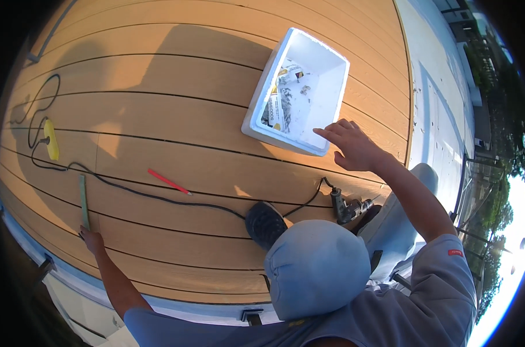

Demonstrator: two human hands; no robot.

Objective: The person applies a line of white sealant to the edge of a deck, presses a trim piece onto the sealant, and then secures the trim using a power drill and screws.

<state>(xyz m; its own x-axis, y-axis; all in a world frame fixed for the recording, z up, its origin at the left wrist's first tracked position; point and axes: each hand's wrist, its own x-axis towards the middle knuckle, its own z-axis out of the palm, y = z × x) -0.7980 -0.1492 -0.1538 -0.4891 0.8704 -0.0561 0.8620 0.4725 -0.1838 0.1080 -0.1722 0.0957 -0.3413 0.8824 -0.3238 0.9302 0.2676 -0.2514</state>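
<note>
At the lower left, my left hand (92, 240) grips the near end of a flat, pale green strip (83, 199) lying on the decking. My right hand (355, 144) reaches over the near right rim of a white foam box (325, 75), its fingers apart and holding nothing. Small packets with printed labels (274, 107) and dark bits lie along the left side of the box's inside. A red pencil-like stick (169, 181) lies on the boards between my hands and the box. A drill (346, 208) with a black cord rests below my right hand.
The black cord (204, 204) snakes left past a yellow plug fitting (51, 140). My dark shoe (262, 222) is beside the cord. Wooden decking (187, 115) ends at a pale strip (430, 110) on the right, with railing and trees beyond. A pale blue edge runs along the lower left.
</note>
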